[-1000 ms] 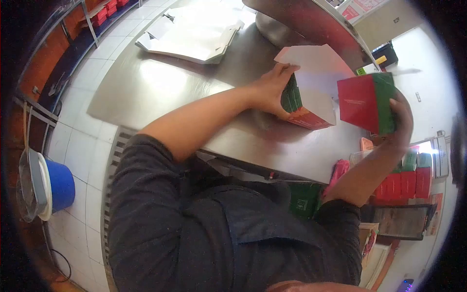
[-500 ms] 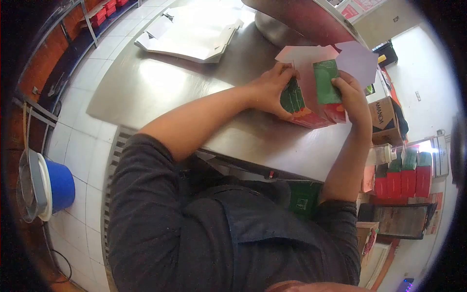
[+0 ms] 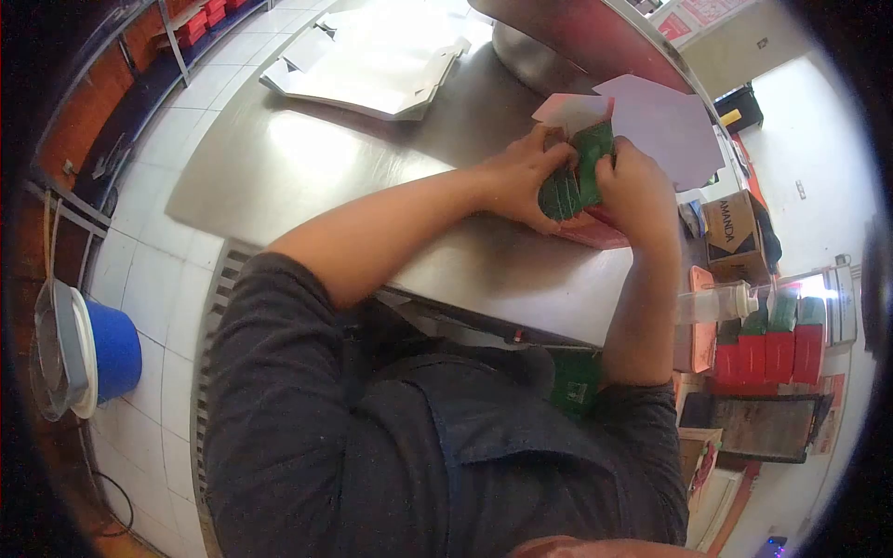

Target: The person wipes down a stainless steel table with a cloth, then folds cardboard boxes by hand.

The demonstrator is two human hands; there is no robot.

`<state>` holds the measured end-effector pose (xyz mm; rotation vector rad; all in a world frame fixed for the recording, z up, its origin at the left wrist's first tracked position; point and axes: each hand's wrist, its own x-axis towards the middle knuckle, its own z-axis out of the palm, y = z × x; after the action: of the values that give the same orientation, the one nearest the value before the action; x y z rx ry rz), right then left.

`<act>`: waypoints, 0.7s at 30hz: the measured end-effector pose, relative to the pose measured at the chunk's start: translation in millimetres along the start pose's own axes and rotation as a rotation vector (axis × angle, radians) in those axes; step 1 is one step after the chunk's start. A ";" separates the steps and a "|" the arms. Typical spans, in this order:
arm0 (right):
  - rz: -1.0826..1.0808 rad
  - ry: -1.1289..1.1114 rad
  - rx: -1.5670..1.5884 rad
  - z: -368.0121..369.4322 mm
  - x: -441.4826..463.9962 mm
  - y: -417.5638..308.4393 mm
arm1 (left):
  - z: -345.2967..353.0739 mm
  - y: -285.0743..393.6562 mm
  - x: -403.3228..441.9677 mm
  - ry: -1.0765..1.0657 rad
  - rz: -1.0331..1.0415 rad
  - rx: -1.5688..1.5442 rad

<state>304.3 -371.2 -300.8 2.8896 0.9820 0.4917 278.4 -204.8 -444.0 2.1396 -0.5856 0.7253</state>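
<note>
On the steel table, my left hand grips the left side of a stack of folded green and red cartons. My right hand pinches a green carton panel against the near end of that stack. The two hands are close together, with the panel between them. White inner flaps spread out behind my right hand. Both palms and the lower part of the stack are partly hidden by the fingers.
Flat white cardboard sheets lie at the table's far left. To the right are a brown box, a clear bottle and several red and green cartons. A blue bucket stands on the floor at left.
My right hand has brought the red and green carton from the right over to the stack, pressing it beside the others. My left hand has stayed nearly in place.
</note>
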 end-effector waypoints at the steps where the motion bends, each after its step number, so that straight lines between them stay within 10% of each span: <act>1: 0.013 0.012 -0.021 0.8 -1.9 -5.3 | 2.2 -1.7 -0.2 0.024 0.015 0.003; 21: 0.033 0.102 0.120 19.1 -21.5 -18.9 | -8.0 6.1 -1.1 -0.024 -0.025 -0.034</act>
<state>283.2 -368.0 -327.8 3.0183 1.0121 0.6091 271.5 -201.9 -437.3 2.1232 -0.5784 0.6723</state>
